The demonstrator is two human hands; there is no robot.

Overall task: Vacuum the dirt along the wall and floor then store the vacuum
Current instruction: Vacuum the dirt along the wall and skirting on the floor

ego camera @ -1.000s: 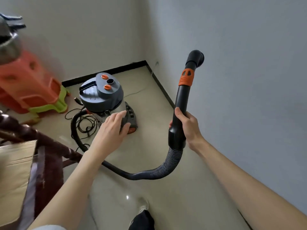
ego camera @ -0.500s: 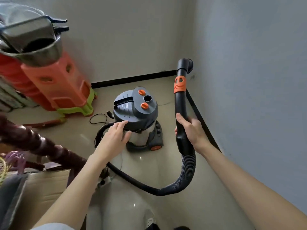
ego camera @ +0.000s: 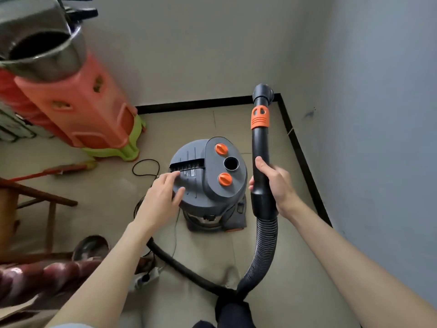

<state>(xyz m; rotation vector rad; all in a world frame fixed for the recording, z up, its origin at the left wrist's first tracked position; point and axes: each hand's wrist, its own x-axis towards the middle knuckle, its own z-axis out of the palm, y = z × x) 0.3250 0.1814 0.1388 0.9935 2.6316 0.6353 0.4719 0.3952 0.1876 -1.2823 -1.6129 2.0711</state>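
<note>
So the left hand (ego camera: 160,197) has slid up from the canister's side onto its lid, fingers (ego camera: 169,178) loosely spread by the handle slot. Right hand (ego camera: 272,183) grips the hose wand (ego camera: 260,147) upright, just beside the vacuum (ego camera: 208,183) in the floor (ego camera: 272,245) corner.

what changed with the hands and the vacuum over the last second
The left hand moved from the canister's lower base up onto the grey lid of the vacuum, fingers now resting beside the carry handle slot. The camera also came closer over the canister. The right hand kept its grip on the black wand, upright as before.
</note>
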